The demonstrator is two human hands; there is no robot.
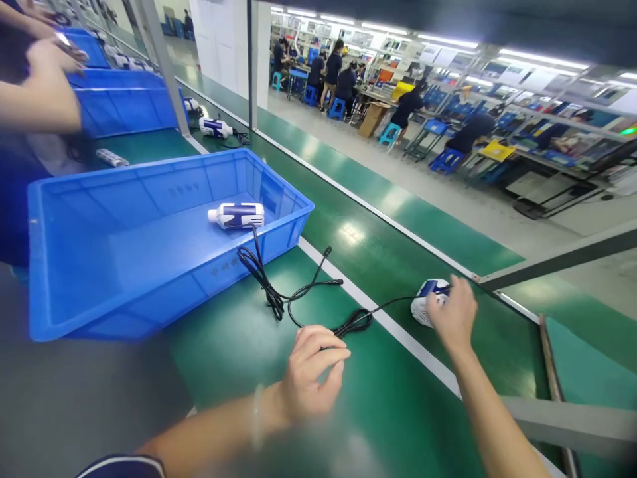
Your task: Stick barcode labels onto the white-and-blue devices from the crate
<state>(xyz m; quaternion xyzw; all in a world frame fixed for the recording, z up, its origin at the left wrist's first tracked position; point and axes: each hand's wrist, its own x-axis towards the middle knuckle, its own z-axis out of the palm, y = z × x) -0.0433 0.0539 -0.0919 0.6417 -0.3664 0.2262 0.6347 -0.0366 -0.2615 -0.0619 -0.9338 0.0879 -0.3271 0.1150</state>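
My left hand (316, 368) is over the green work surface, fingers half curled and the thumb apart, with nothing visible between them. Just beyond its fingertips lies a coiled black cable (357, 322); whether they touch is hidden. My right hand (455, 312) closes on a white-and-blue bottle-shaped device (423, 305) lying on the green belt, where the cable runs to it. The grip is partly hidden. A similar white-and-blue device (241, 216) rests at the near right rim of a blue bin (164, 279). Its black cable (269, 292) hangs outside onto the surface, with two connector ends.
Further blue bins (129, 99) stand at the back left, beside a co-worker's arm (40, 93). Another device (215, 127) lies farther up the belt (343, 229). A metal frame bar (562, 255) crosses at the right. People sit at benches in the background.
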